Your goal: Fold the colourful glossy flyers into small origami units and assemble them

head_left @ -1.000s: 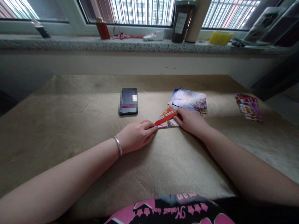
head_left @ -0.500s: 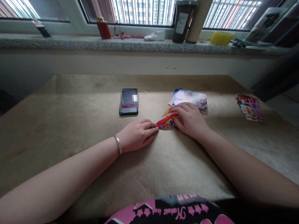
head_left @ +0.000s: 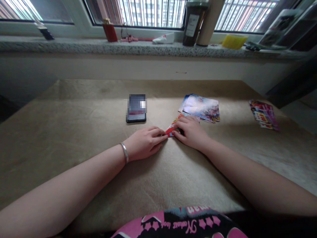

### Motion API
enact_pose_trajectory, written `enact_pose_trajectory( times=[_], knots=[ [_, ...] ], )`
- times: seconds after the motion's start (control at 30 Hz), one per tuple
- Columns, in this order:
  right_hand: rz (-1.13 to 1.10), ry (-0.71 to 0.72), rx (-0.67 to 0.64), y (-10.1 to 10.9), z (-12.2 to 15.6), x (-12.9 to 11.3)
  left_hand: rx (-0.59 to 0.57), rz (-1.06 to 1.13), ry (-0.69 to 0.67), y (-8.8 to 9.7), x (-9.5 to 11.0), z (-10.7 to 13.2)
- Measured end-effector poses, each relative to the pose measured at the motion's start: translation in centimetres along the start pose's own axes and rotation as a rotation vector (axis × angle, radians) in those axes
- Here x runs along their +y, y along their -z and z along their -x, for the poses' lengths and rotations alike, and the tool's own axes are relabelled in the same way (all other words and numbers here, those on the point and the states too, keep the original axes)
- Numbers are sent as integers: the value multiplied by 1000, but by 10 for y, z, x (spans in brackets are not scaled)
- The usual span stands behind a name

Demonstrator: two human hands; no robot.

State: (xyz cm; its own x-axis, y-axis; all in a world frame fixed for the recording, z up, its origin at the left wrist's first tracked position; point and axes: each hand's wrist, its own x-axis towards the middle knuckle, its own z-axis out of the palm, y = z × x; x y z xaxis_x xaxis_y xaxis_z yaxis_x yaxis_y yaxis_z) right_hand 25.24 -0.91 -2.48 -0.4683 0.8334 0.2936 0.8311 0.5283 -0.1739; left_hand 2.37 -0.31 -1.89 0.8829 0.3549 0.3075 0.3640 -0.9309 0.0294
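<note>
A folded sheet of colourful printed paper point(head_left: 170, 130), mostly red and orange, lies on the table between my hands. The fingertips of my left hand point(head_left: 146, 142) pin its pointed near-left end down. My right hand point(head_left: 192, 132) lies over the paper's right part, fingers bent and pressing along the fold, so much of the sheet is covered. Just behind my right hand is a small stack of glossy printed sheets point(head_left: 201, 105), bluish and pale. A phone point(head_left: 137, 117) with a blurred screen rests beyond my left hand.
More printed paper pieces point(head_left: 264, 115), purple and red, lie near the right side of the brown table point(head_left: 99, 99). Along the granite windowsill point(head_left: 81, 48) stand a red container point(head_left: 110, 31), a dark lidded jar point(head_left: 193, 26) and a yellow object point(head_left: 234, 41).
My right hand has slid left and slightly nearer along the folded paper, toward my left fingertips, uncovering more of the glossy stack. My left hand stays in place.
</note>
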Motion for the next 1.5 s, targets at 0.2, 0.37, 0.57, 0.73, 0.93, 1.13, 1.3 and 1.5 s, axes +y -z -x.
enact_pose_trajectory(
  times=[0.2, 0.37, 0.57, 0.73, 0.93, 1.13, 1.3, 1.5],
  knots=[
    [-61, -72, -39, -2, -1, 3, 8, -31, -11, 3, -1, 0],
    [-35, -111, -55, -3, -4, 3, 18, -44, -4, 4, 0, -1],
    [-59, -144, -74, -2, -6, 1, 14, -55, 11, 3, 2, -2],
    [-63, -143, -80, -2, -8, 1, 11, -74, 28, 4, 4, -3],
    [-68, -122, -64, -3, -7, 2, -12, -82, 31, 3, 4, -3],
    [-65, -96, -30, -6, -6, 5, -16, -77, 49, 3, 6, -4],
    [-33, 153, 75, -2, -2, 2, -16, -73, 59, 3, 6, -4],
    [-8, 365, 81, 3, 3, -2, -7, -62, 60, 1, 5, -4]
  ],
)
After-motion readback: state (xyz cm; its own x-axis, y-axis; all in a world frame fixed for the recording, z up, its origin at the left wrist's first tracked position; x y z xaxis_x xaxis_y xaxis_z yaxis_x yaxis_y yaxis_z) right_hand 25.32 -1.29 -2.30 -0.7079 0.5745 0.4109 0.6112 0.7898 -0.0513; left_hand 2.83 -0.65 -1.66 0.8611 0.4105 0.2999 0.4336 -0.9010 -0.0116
